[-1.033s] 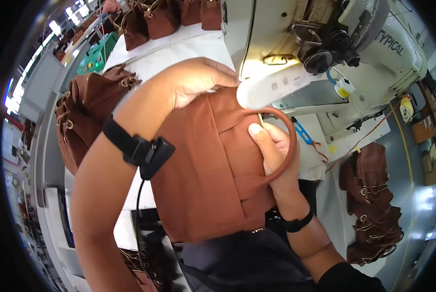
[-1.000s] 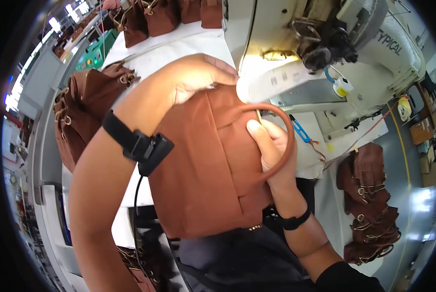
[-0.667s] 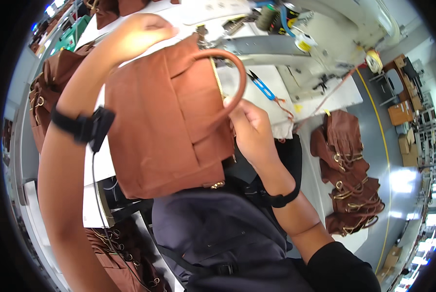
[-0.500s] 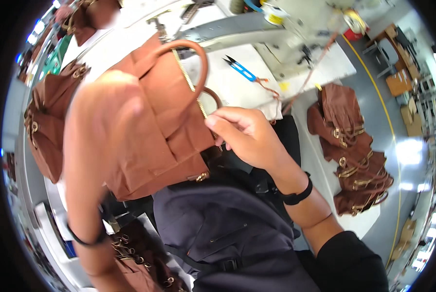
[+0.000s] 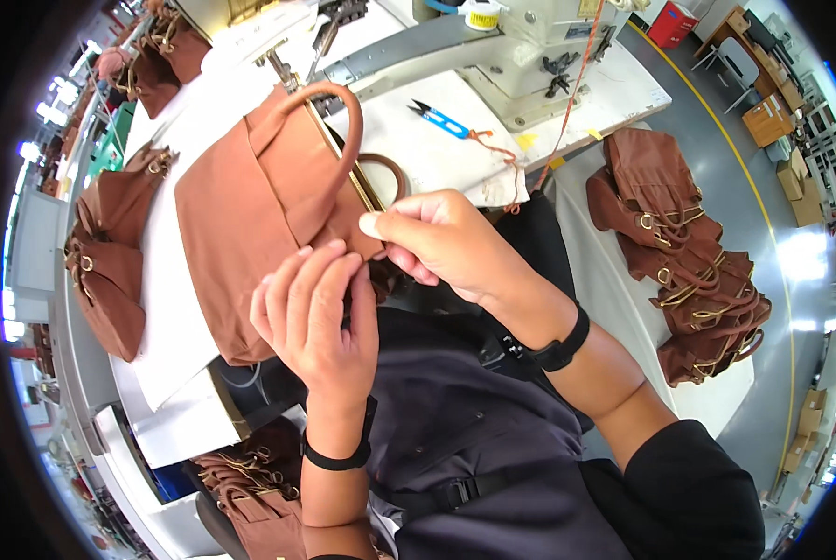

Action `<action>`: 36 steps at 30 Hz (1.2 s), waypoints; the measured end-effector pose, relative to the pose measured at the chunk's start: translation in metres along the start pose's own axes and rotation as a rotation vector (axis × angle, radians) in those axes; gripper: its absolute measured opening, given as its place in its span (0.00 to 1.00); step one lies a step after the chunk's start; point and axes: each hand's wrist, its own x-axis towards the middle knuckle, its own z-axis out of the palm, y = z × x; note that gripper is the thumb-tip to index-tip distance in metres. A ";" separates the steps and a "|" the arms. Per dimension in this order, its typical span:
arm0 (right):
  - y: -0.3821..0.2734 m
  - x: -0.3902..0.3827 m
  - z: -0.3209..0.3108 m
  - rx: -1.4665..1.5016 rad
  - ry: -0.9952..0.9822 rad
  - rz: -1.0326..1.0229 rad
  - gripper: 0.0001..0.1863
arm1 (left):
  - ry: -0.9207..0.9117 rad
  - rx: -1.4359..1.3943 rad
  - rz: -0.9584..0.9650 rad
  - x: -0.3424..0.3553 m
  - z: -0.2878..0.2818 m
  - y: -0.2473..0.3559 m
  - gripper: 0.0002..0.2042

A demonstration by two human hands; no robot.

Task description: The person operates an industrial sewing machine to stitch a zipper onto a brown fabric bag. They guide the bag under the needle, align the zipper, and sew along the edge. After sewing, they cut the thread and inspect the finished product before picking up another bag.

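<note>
A brown handbag point(image 5: 231, 215) with a rounded handle and a gold-coloured zipper leans on the white table in front of me. My right hand point(image 5: 455, 245) pinches the bag's near end by the zipper, thumb on top and fingers curled beneath. Close beside it, my left hand point(image 5: 317, 313) curls its fingers over the bag's near corner. Exactly what lies between the fingertips is hidden. The second handle point(image 5: 387, 173) shows behind the bag, partly covered.
Blue thread snips point(image 5: 441, 119) on an orange cord lie on the table beside a sewing machine point(image 5: 530, 79). Another brown bag point(image 5: 110, 266) stands at the left. Several brown bags point(image 5: 679, 252) are piled at the right, more point(image 5: 259, 504) below the table.
My left hand has come down from over the bag's side to its near corner, beside the right hand. The right hand keeps its pinch, and the bag sits more upright.
</note>
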 end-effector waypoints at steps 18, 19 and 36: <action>0.002 -0.005 -0.004 0.081 -0.111 0.029 0.17 | -0.025 -0.008 0.080 0.006 0.003 -0.003 0.12; 0.000 -0.005 -0.003 0.051 -0.120 0.020 0.17 | -0.034 -0.010 0.081 0.007 0.001 -0.004 0.11; 0.034 0.003 0.006 0.224 -0.220 -0.249 0.17 | -0.337 -0.139 0.088 0.032 -0.026 -0.015 0.14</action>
